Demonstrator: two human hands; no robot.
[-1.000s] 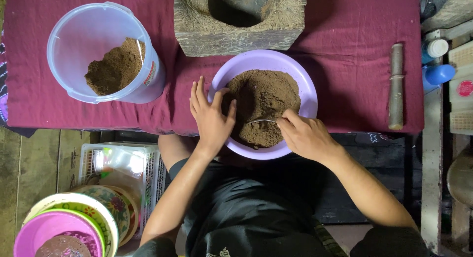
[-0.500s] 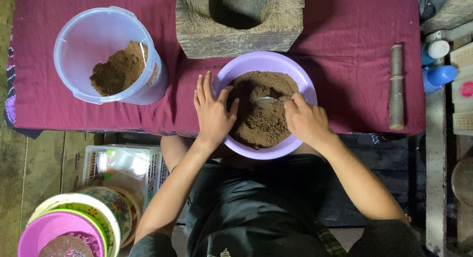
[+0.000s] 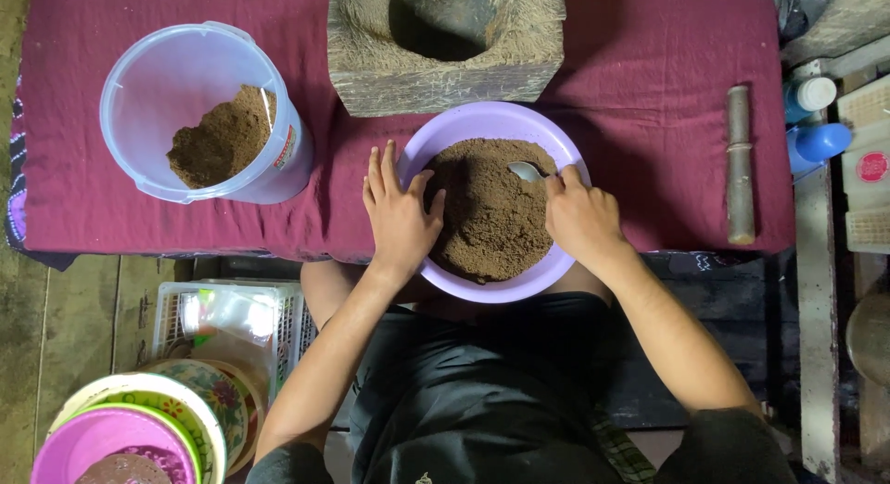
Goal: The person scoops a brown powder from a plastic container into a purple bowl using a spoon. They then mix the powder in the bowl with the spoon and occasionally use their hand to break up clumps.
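Right, head view only, looking straight down. Lilac bowl (image 3: 436, 136) sits at the near edge of the tabletop (image 3: 649, 122), which is covered in a maroon cloth; the bowl is heaped with brown powder (image 3: 487, 215). Left hand (image 3: 399, 215) lies flat, fingers spread and apart, palm on the bowl's left rim, thumb touching the powder; it clamps nothing. Right hand (image 3: 579, 215) is on the bowl's right side, its grip closed around the handle of a metal spoon (image 3: 527, 171); the spoon's bowl pokes out over the powder near the far rim. Just behind the lilac bowl, touching or nearly so, stands a rough wooden block (image 3: 371, 67) with a hollowed pit. Well to the left on the cloth, a clear plastic tub (image 3: 139, 85) lies tipped toward the camera, holding a smaller pile of the same brown powder. Bamboo stick (image 3: 739, 164) lies lengthwise at the right end of the cloth. Lower left, on the floor: stacked coloured bowls (image 3: 102, 428), and a white basket (image 3: 176, 308) just behind them. Blue-capped bottles (image 3: 816, 136) at the right edge.
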